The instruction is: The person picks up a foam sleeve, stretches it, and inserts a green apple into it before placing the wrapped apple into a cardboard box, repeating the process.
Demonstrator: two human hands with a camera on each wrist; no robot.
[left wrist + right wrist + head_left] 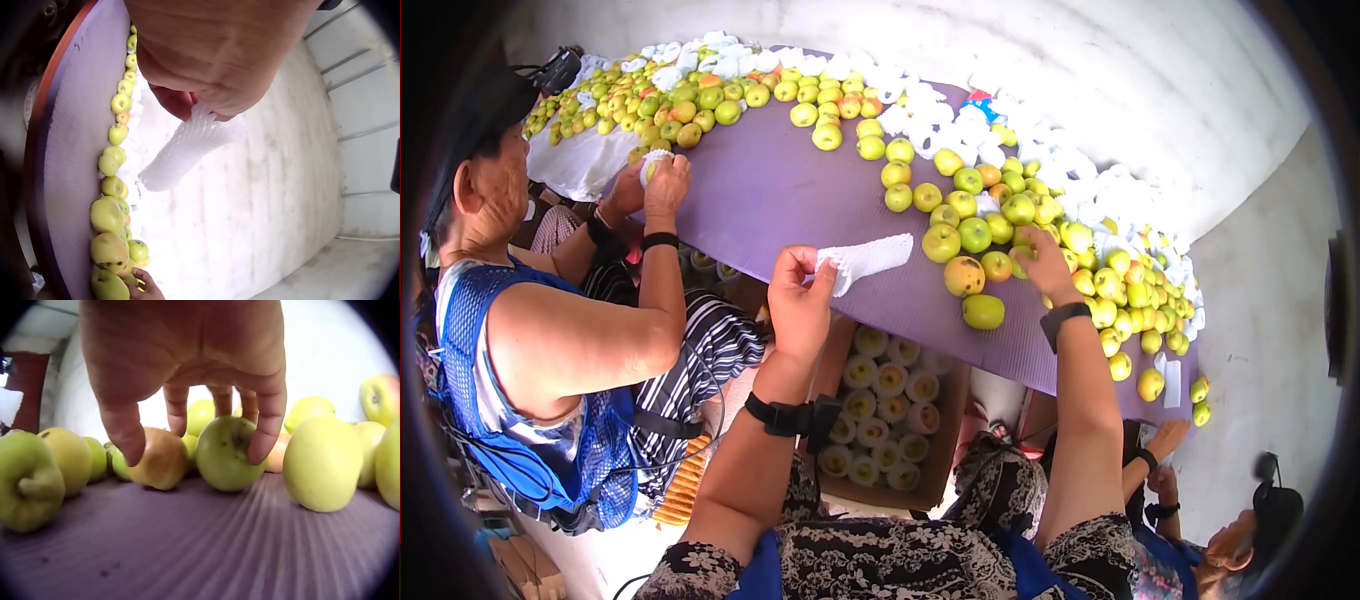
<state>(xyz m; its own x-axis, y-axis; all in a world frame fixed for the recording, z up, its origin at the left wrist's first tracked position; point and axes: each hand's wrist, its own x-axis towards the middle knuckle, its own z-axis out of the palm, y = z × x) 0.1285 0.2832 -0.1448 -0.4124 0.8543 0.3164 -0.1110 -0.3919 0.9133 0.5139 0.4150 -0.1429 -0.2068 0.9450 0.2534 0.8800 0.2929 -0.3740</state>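
Observation:
In the head view my left hand [800, 305] pinches one end of a white foam net sleeve [868, 262] between thumb and fingertips. The sleeve sticks out to the right, over the purple tabletop, and the left wrist view shows its mesh tube [181, 150] hanging free below the hand. My right hand [1045, 262] reaches down into the apples on the table. Seen from the right wrist, its fingers spread over a green apple [228, 455], with one finger against its right side. The thumb overlaps a reddish apple [161, 459] to the left.
Many apples [975, 235] lie along the purple table [800, 205], backed by white foam sleeves [930, 125]. Below its edge, a cardboard box [940, 455] holds sleeved apples. A person [550, 330] sits at left, holding a sleeved apple; another person [1230, 550] is at lower right.

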